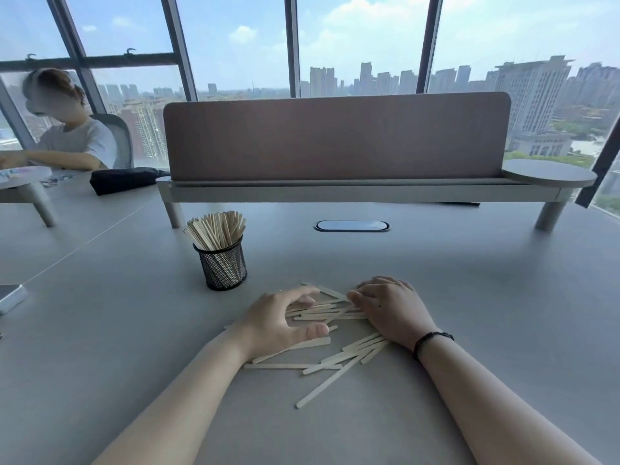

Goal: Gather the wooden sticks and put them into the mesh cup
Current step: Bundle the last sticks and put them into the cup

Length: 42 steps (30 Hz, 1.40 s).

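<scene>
Several pale wooden sticks (327,359) lie scattered flat on the grey table (469,297) in front of me. My left hand (280,322) rests on the left side of the pile, fingers and thumb spread in a loose curve over a bunch of sticks. My right hand (391,310) lies palm down on the right side, fingertips touching the sticks. The black mesh cup (223,265) stands upright behind and to the left of my hands, holding many sticks that fan out above its rim.
A desk divider on a raised shelf (335,193) runs across the back, with a cable slot (352,226) before it. A phone (10,297) lies at the left edge. Another person sits at the far left beside a black pouch (127,179).
</scene>
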Each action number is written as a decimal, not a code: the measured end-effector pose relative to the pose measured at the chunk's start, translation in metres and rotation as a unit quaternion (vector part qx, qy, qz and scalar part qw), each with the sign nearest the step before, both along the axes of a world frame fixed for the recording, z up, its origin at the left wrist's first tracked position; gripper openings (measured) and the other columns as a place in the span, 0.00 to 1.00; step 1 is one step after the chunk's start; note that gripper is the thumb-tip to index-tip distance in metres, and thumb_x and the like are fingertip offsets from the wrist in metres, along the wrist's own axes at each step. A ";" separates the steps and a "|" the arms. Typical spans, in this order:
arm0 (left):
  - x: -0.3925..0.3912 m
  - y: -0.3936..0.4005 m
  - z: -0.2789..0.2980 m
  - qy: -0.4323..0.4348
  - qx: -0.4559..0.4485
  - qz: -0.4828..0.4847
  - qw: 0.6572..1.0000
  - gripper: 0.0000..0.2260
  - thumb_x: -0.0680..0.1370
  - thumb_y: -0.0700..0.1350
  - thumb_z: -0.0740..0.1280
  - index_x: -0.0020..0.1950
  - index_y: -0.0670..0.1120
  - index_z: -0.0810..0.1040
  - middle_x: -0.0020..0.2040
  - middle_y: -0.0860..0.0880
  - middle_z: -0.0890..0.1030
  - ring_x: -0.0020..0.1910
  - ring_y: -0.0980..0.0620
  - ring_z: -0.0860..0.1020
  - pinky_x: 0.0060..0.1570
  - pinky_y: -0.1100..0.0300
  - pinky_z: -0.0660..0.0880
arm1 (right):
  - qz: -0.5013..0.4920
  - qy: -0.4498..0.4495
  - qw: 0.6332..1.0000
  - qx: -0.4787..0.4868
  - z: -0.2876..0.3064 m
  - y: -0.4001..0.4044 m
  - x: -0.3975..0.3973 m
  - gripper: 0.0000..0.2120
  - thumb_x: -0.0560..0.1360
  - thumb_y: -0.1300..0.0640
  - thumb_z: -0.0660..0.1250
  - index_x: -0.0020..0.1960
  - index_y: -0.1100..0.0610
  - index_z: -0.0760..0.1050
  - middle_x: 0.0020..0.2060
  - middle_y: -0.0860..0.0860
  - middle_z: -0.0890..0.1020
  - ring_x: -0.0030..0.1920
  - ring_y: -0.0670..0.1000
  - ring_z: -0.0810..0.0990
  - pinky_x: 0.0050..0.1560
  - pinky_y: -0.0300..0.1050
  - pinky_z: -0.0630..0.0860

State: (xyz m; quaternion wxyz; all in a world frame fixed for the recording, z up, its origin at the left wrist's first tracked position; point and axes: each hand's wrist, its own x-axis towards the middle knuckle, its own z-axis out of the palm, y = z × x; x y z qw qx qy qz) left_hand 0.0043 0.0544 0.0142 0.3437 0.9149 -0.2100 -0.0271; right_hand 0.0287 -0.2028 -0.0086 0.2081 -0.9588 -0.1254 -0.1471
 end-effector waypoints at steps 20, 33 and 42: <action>0.004 0.038 -0.013 0.029 0.060 0.004 0.998 0.35 0.71 0.66 0.71 0.73 0.73 0.57 0.77 0.61 0.66 0.76 0.65 0.59 0.77 0.56 0.57 | 0.094 0.146 0.985 -0.025 0.010 0.010 -0.032 0.56 0.58 0.19 0.66 0.79 0.43 0.58 0.77 0.37 0.60 0.78 0.42 0.53 0.78 0.43 0.48; -0.016 0.019 0.000 0.011 0.003 -0.026 1.000 0.49 0.58 0.78 0.70 0.76 0.71 0.57 0.79 0.63 0.59 0.74 0.66 0.60 0.70 0.67 0.58 | 0.062 0.115 0.991 0.005 0.010 0.025 -0.039 0.49 0.59 0.19 0.63 0.75 0.41 0.64 0.69 0.37 0.72 0.70 0.45 0.67 0.71 0.42 0.63; -0.010 -0.004 -0.011 -0.034 0.116 -0.065 0.991 0.58 0.55 0.75 0.74 0.79 0.67 0.47 0.82 0.60 0.51 0.80 0.62 0.47 0.79 0.57 0.51 | 0.121 0.134 0.984 -0.002 0.011 0.035 -0.038 0.53 0.58 0.22 0.68 0.77 0.40 0.58 0.74 0.38 0.66 0.74 0.43 0.63 0.73 0.43 0.62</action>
